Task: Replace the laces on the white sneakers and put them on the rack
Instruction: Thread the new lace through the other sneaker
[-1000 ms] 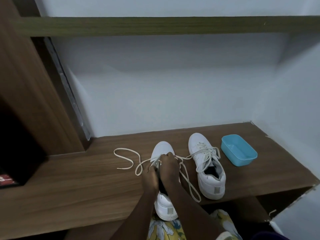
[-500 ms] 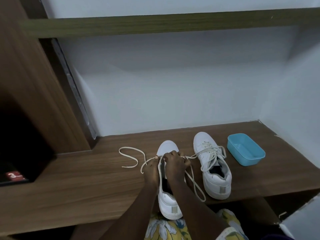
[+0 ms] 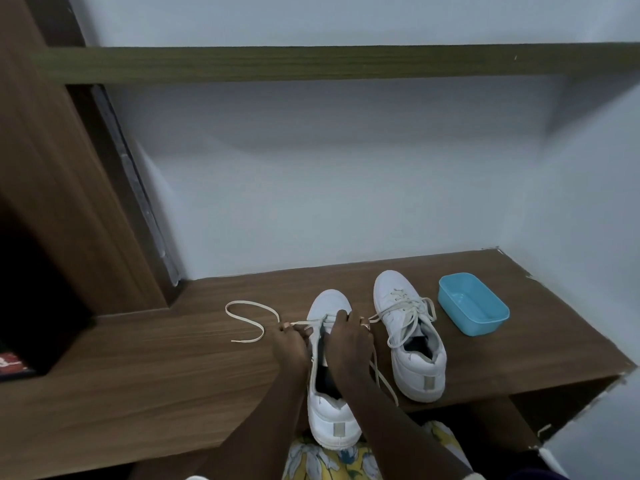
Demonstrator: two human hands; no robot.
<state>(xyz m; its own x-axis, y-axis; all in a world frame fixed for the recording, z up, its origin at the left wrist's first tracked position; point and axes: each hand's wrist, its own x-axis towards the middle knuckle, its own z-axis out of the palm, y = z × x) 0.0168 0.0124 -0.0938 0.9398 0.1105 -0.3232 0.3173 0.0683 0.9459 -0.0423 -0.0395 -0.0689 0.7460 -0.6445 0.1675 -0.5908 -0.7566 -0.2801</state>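
Two white sneakers sit on the desk (image 3: 173, 358). The laced sneaker (image 3: 415, 368) on the right is already threaded, its bow untied and loose, and it stands just beside a blue tub (image 3: 474, 306). The near sneaker (image 3: 332, 420), its heel hanging over the desk's front edge, is the one I'm working on. My left grip (image 3: 291, 344) pinches the lace (image 3: 256, 306) just left of the toe-end eyelets, and the free end loops away across the desk. My right grip (image 3: 348, 344) curls over the tongue at the same row, closed on the other run, whose tail trails down beside the shoe. I judge this to be the first rows of lacing the second shoe. Next I'd even the two ends, then cross each through the following eyelets without twisting the flat lace. Racking comes later.
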